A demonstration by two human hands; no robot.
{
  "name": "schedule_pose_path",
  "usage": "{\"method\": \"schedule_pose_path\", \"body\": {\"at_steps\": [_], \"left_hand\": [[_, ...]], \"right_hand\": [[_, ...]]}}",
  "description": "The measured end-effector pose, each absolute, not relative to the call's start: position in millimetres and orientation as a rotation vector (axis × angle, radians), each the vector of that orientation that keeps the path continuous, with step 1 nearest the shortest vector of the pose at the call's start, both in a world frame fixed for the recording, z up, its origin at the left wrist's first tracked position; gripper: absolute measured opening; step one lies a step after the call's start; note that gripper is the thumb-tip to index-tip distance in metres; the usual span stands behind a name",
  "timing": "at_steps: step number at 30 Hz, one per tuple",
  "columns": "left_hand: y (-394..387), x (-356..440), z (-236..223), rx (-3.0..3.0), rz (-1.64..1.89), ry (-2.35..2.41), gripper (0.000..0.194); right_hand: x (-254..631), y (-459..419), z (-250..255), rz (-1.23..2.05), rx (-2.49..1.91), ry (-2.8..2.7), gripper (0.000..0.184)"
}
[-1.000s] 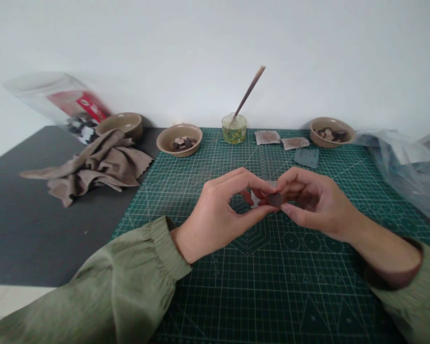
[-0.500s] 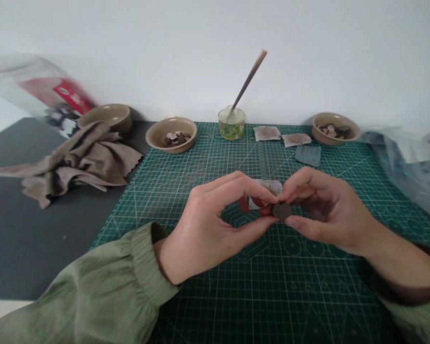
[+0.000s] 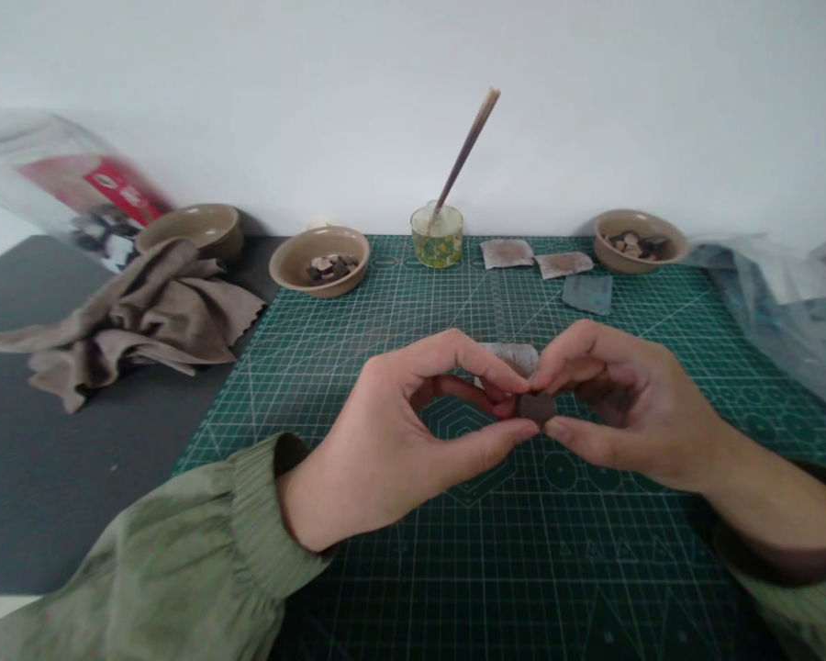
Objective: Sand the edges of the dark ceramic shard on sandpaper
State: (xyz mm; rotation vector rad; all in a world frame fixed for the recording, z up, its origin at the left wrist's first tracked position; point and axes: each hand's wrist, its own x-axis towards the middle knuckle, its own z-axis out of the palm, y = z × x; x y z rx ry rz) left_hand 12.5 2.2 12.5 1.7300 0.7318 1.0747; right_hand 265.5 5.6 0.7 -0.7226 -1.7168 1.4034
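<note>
Between my two hands is a small, dark brown, flat piece with angular edges (image 3: 537, 407); its exact kind does not show. My left hand (image 3: 413, 441) pinches its left side between thumb and fingers. From the right, my right hand (image 3: 626, 404) grips the same piece with thumb and forefinger, so the fingertips of both hands nearly meet. The piece is held above a green cutting mat (image 3: 468, 560). Partly hidden behind the fingers, a whitish sandpaper-like pad (image 3: 513, 354) lies on the mat.
At the back stand a bowl of small dark and pale pieces (image 3: 320, 262), a glass with a stick (image 3: 437, 237) and another bowl (image 3: 640, 241). Nearby lie two brownish pads (image 3: 507, 253) and a grey-blue sheet (image 3: 587, 295). A crumpled cloth (image 3: 151, 321) is left, plastic wrapping (image 3: 785, 303) right.
Both hands still hold the dark piece at nearly the same spot. The left fingers have shifted slightly around it, and the view has moved a little.
</note>
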Motion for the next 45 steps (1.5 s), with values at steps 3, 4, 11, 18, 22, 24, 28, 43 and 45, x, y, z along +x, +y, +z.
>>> {"method": "schedule_pose_path", "body": {"at_steps": [3, 4, 11, 18, 22, 24, 28, 43, 45], "left_hand": [[2.2, 11.9, 10.3, 1.73, 1.057, 0.729, 0.026], [2.1, 11.9, 9.8, 1.731, 1.055, 0.732, 0.026], [1.3, 12.0, 9.8, 1.738, 1.058, 0.734, 0.025], [1.7, 12.9, 10.5, 1.726, 1.072, 0.734, 0.024], [1.5, 13.1, 10.3, 1.718, 1.07, 0.741, 0.023], [1.3, 12.8, 9.7, 1.719, 1.068, 0.747, 0.023], [1.3, 12.7, 9.0, 1.727, 1.076, 0.739, 0.024], [4.1, 14.0, 6.0, 1.697, 1.09, 0.716, 0.021], [4.6, 14.6, 6.4, 1.699, 1.087, 0.717, 0.02]], "right_hand": [[265.8, 5.0, 1.5, 1.421, -0.729, -1.696, 0.043], [265.8, 4.9, 1.7, 1.423, -0.732, -1.694, 0.043], [265.7, 5.0, 1.2, 1.413, -0.731, -1.706, 0.043], [266.0, 5.3, 1.8, 1.416, -0.727, -1.713, 0.044], [266.3, 5.7, 1.2, 1.41, -0.732, -1.72, 0.043], [266.3, 5.8, 0.9, 1.406, -0.728, -1.723, 0.043], [266.4, 5.6, 0.8, 1.394, -0.738, -1.729, 0.041], [266.8, 6.2, -0.7, 1.359, -0.731, -1.749, 0.036], [267.1, 6.3, -0.8, 1.352, -0.736, -1.754, 0.035]]}}
